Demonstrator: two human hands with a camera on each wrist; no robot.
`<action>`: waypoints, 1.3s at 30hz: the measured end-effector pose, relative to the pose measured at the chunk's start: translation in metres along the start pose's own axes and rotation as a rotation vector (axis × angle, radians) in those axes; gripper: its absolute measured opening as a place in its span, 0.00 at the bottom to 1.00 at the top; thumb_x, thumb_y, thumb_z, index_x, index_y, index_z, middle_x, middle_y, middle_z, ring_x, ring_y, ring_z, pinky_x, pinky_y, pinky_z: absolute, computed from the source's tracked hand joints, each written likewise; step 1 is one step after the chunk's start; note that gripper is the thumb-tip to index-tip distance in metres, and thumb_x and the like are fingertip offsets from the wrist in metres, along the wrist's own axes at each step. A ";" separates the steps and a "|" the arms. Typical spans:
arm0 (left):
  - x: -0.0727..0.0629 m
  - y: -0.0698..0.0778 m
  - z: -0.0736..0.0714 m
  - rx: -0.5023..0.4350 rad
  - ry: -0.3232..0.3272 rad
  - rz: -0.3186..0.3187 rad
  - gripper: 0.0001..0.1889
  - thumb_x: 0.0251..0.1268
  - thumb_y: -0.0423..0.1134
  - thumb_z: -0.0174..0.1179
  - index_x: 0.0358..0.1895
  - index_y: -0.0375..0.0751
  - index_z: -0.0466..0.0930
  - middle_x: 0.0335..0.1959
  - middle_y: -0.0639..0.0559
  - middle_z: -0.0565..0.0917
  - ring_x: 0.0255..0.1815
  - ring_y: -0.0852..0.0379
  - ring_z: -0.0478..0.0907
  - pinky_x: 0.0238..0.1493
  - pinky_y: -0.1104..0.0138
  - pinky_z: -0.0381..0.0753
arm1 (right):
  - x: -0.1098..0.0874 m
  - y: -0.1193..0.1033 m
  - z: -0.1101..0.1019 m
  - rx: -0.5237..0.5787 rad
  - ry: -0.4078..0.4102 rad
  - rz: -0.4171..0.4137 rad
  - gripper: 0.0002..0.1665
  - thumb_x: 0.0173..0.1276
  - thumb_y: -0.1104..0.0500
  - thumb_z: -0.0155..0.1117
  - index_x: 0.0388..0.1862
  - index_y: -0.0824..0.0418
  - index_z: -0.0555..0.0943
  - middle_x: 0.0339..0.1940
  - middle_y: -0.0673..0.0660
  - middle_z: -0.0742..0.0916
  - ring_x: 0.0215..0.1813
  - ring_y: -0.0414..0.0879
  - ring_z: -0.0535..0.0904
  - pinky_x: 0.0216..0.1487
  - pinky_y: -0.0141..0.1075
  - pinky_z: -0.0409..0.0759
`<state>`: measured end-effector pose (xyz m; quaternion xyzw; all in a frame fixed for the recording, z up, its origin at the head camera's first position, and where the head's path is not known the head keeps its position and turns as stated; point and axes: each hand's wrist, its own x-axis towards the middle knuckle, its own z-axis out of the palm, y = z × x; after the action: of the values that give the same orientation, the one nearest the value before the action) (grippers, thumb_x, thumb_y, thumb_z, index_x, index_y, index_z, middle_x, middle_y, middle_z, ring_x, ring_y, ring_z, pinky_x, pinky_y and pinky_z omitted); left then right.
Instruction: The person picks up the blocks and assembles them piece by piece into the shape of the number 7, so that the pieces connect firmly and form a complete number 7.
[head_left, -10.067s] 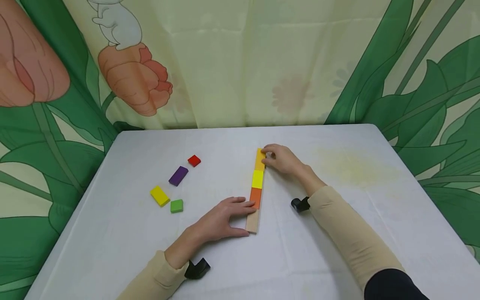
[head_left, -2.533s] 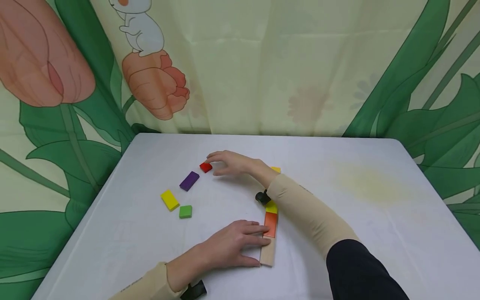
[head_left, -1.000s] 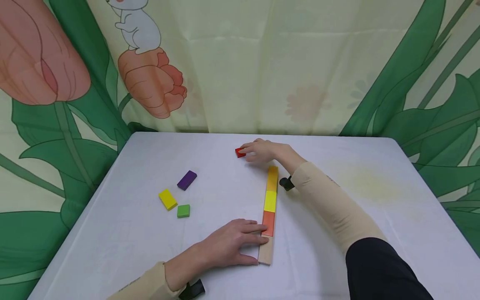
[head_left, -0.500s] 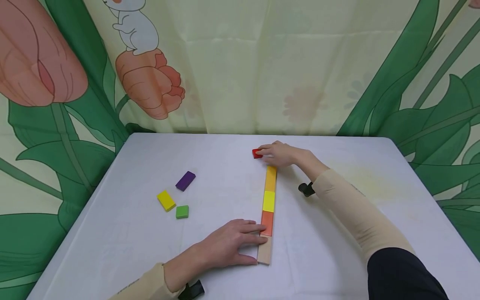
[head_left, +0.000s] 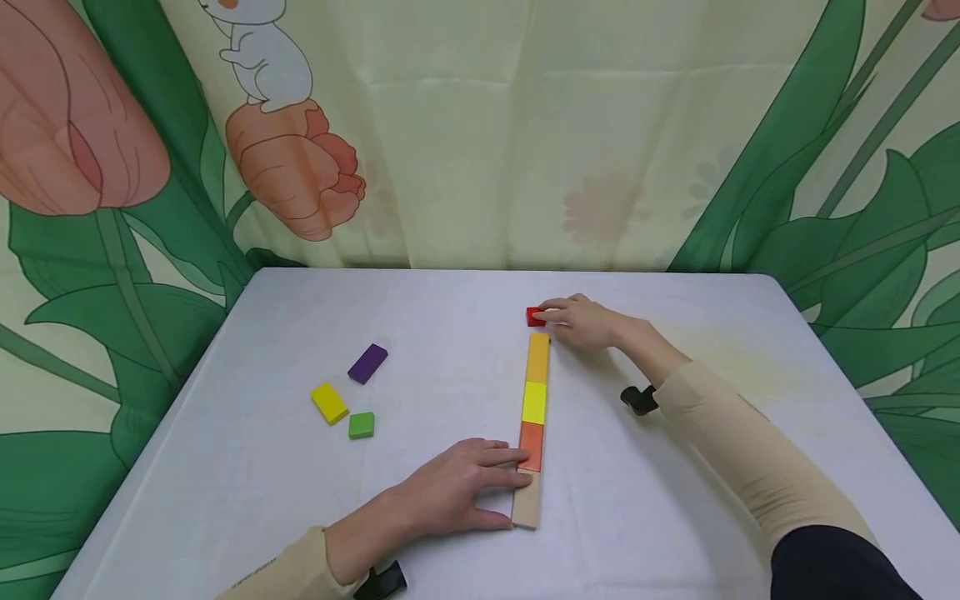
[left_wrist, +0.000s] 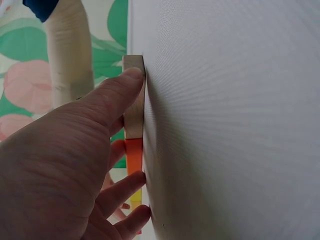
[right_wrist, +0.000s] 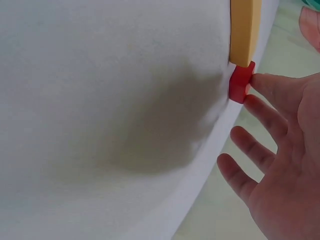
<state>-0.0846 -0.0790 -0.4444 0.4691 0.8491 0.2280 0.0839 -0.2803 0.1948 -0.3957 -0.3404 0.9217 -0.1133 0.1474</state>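
Note:
A row of flat blocks runs away from me on the white table: plain wood [head_left: 527, 504] nearest, then orange [head_left: 532, 446], yellow [head_left: 534, 402] and amber [head_left: 537, 357]. My left hand [head_left: 457, 487] rests against the near end, its spread fingers reaching onto the orange and wood blocks and its thumb at the wood block's near corner. Just past the amber block, my right hand [head_left: 588, 323] pinches a small red block [head_left: 534, 317] between thumb and index finger. In the right wrist view the red block [right_wrist: 241, 82] sits right at the amber block's end [right_wrist: 242, 35], other fingers spread.
Left of the row lie a purple block [head_left: 367, 363], a yellow block [head_left: 330, 402] and a green block [head_left: 361, 425]. A patterned curtain [head_left: 465, 167] hangs behind the white-covered table [head_left: 645, 533].
My right hand has taken the red block from beside the purple one and carried it right to the row's far end. My left hand has stayed by the near end in the recent frames.

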 end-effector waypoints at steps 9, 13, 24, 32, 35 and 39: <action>0.000 0.001 -0.001 0.007 0.000 0.002 0.28 0.64 0.54 0.70 0.67 0.55 0.80 0.71 0.58 0.73 0.71 0.55 0.68 0.69 0.57 0.69 | -0.017 -0.002 0.009 0.017 0.013 0.049 0.27 0.79 0.61 0.53 0.75 0.61 0.71 0.74 0.66 0.70 0.70 0.71 0.62 0.70 0.62 0.63; 0.000 0.001 -0.001 0.003 -0.004 -0.007 0.28 0.64 0.54 0.70 0.67 0.55 0.79 0.71 0.59 0.72 0.72 0.55 0.68 0.69 0.56 0.69 | -0.019 -0.003 0.011 0.018 0.018 0.053 0.27 0.79 0.61 0.53 0.75 0.60 0.70 0.74 0.65 0.70 0.70 0.70 0.62 0.70 0.62 0.62; 0.000 0.001 0.000 0.004 0.018 0.005 0.29 0.63 0.54 0.71 0.66 0.54 0.80 0.70 0.58 0.73 0.71 0.55 0.68 0.69 0.57 0.69 | -0.021 -0.005 0.016 -0.011 0.045 0.040 0.27 0.80 0.60 0.52 0.75 0.62 0.69 0.74 0.67 0.70 0.69 0.72 0.62 0.70 0.61 0.63; 0.000 0.001 0.001 -0.010 0.015 -0.007 0.28 0.63 0.55 0.70 0.66 0.55 0.80 0.71 0.59 0.73 0.71 0.55 0.68 0.68 0.56 0.70 | -0.020 -0.008 0.017 -0.024 0.042 0.032 0.28 0.80 0.60 0.52 0.76 0.62 0.68 0.75 0.67 0.68 0.69 0.72 0.62 0.70 0.60 0.61; 0.000 0.001 0.001 -0.006 0.017 -0.007 0.28 0.63 0.55 0.70 0.66 0.55 0.80 0.71 0.59 0.73 0.71 0.55 0.68 0.69 0.56 0.69 | -0.020 -0.009 0.017 -0.023 0.034 0.030 0.29 0.80 0.60 0.52 0.77 0.62 0.67 0.75 0.67 0.68 0.69 0.71 0.61 0.71 0.60 0.61; 0.001 0.002 0.001 -0.006 0.018 -0.006 0.28 0.63 0.55 0.70 0.66 0.55 0.80 0.71 0.59 0.73 0.71 0.55 0.68 0.69 0.56 0.69 | -0.020 -0.010 0.016 -0.021 0.017 0.037 0.29 0.80 0.59 0.52 0.77 0.61 0.67 0.76 0.66 0.67 0.70 0.71 0.61 0.71 0.60 0.61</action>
<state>-0.0834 -0.0776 -0.4444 0.4641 0.8506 0.2343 0.0783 -0.2536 0.1990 -0.4039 -0.3239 0.9302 -0.1038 0.1379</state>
